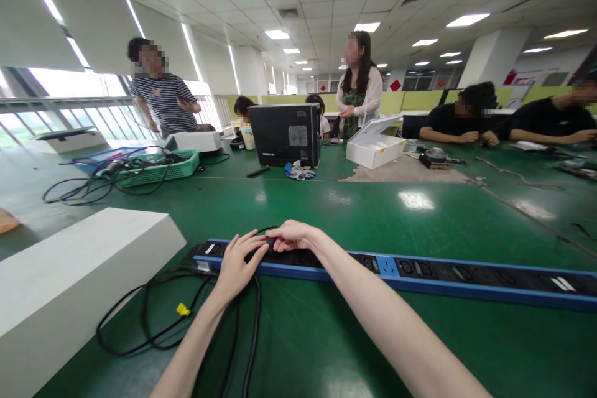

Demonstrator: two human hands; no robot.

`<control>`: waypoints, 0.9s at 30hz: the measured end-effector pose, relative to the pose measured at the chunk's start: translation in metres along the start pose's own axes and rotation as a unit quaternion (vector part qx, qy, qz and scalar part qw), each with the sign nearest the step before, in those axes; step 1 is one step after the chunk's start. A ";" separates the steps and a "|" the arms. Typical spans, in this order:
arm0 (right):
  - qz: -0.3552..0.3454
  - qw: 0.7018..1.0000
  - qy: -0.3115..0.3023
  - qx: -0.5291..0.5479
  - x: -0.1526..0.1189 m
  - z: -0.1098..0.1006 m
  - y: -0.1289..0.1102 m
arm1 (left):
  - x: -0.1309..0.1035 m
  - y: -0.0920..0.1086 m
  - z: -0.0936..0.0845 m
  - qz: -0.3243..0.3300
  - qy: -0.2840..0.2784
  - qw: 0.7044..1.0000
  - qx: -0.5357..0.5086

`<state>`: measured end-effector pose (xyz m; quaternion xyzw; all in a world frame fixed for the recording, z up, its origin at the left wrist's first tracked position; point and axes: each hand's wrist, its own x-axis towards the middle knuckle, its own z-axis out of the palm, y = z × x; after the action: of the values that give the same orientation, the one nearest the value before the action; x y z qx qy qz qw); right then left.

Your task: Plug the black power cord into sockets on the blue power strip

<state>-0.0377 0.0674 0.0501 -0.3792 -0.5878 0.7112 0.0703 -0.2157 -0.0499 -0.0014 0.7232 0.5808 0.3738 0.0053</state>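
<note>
A long blue and black power strip (433,278) lies across the green table. My left hand (242,259) rests on its left part, fingers spread, the fingertips close to a small black plug (270,241). My right hand (290,236) has its fingers pinched on that plug from the other side, above the strip's sockets. The plug is mostly hidden by the fingers, so whether it sits in a socket cannot be made out. Black cables (254,329) run from the strip toward the near edge, one with a yellow tag (183,309).
A white box (84,286) stands at the left. Farther back are a green basket (181,168) with cables, a black computer case (284,135), blue-white gloves (300,171) and an open white box (375,150). Several people are around the table's far side.
</note>
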 end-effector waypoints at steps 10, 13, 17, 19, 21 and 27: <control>-0.059 0.987 0.086 -0.120 0.002 0.005 0.003 | 0.001 -0.009 0.000 -0.012 -0.031 0.999 -0.019; -0.074 0.988 0.070 -0.119 0.000 0.005 0.010 | 0.001 -0.006 -0.003 -0.013 -0.036 0.999 -0.031; -0.084 0.984 0.090 -0.127 0.002 0.006 0.015 | 0.000 -0.006 -0.003 -0.038 -0.035 0.998 -0.047; -0.091 0.978 0.103 -0.154 0.004 0.007 0.016 | -0.002 -0.009 -0.003 -0.032 -0.041 0.998 -0.019; -0.105 0.969 0.116 -0.192 0.005 0.008 0.017 | -0.004 -0.011 -0.003 -0.013 -0.050 0.998 0.017; -0.135 0.940 0.125 -0.287 0.004 0.007 0.013 | -0.004 -0.009 -0.008 0.002 -0.069 0.997 0.023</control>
<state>-0.0401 0.0605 0.0366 -0.3859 -0.7992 0.4430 0.1269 -0.2275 -0.0537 -0.0016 0.7484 0.5858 0.3097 0.0283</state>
